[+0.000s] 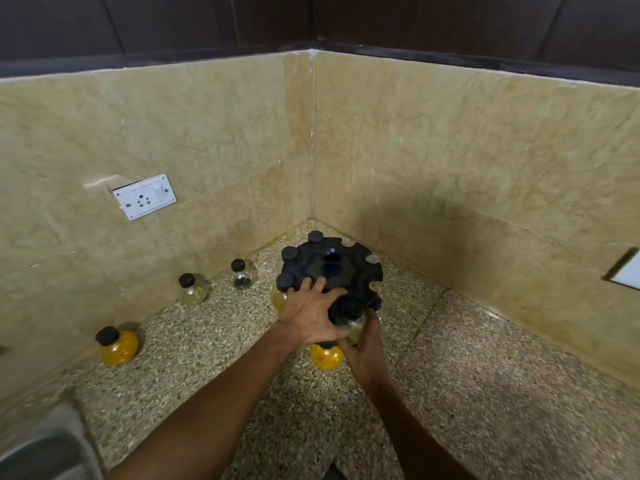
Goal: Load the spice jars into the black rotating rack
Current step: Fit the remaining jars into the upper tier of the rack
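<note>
The black rotating rack (332, 271) stands on the speckled stone counter (485, 393) close into the corner of the tiled walls, and everything else is best placed from it. The left hand (311, 315) lies spread over the near part of the rack's top, fingers fairly straight and pressing down, which looks like steadying it against turning. The right hand (363, 348) is at the rack's near edge with its fingers curled round a pale jar (356, 325), whose black cap sits level with a notch in the rim. Three capped jars already hang on the rack's left side, and an orange jar (325, 356) shows low down just in front of the rack, under the hands; whether it hangs from a lower tier or stands on the counter I cannot tell. To the left of the rack, well apart along the wall, wait a clear jar (243, 274), a yellowish jar (193, 289) and, farthest out, an amber jar (116, 344). The jars appear small, round-bellied and rigid, probably light, smooth and likely slippery and breakable if glass. The belly gives the fullest grip, and the narrow neck under the cap seems to be what slides into a notch, so it should stay free of fingers.
</note>
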